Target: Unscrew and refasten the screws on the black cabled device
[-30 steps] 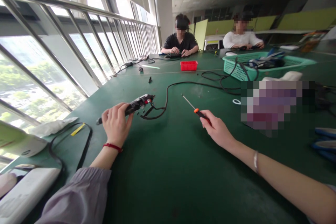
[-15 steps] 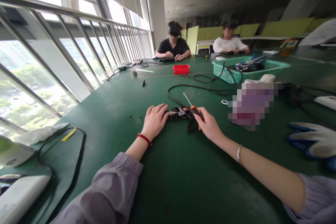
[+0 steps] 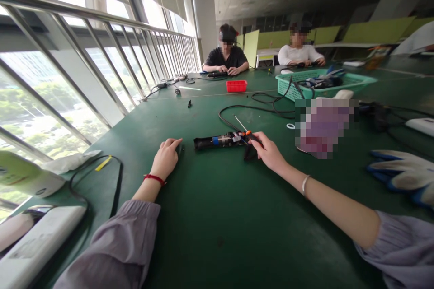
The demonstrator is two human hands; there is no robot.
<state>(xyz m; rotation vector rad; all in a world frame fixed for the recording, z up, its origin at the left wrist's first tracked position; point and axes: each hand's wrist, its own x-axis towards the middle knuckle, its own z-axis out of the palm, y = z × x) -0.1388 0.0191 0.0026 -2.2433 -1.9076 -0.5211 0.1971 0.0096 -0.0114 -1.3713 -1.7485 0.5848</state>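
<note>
Black tool body (image 3: pixel 220 140), its inner parts laid bare, lies on the green table (image 3: pixel 220 216) between the two hands; its left end is near the left hand (image 3: pixel 165 158) but apart from it, and its right end is at the fingers of the right hand (image 3: pixel 271 151). Half a second ago the left hand covered that left end; now it has let go and moved off leftward, low over the table; its index finger reaches out beside a small dark bit (image 3: pixel 183 148), though whether the fingers pinch anything I cannot tell.

The right hand is closed round a screwdriver (image 3: pixel 248 133), whose shaft slants away from the fingers, up and to the left; those fingers may also touch the tool body, but the meeting point is hidden. With the left hand gone from it, the tool body has the table beneath it and at most the right hand to steady it; I take this as a pause in the work on the tool itself, the left hand's attention being on the loose bit. Beyond the right hand a black cord (image 3: pixel 247 106) curves toward a green basket (image 3: pixel 286 88).
</note>
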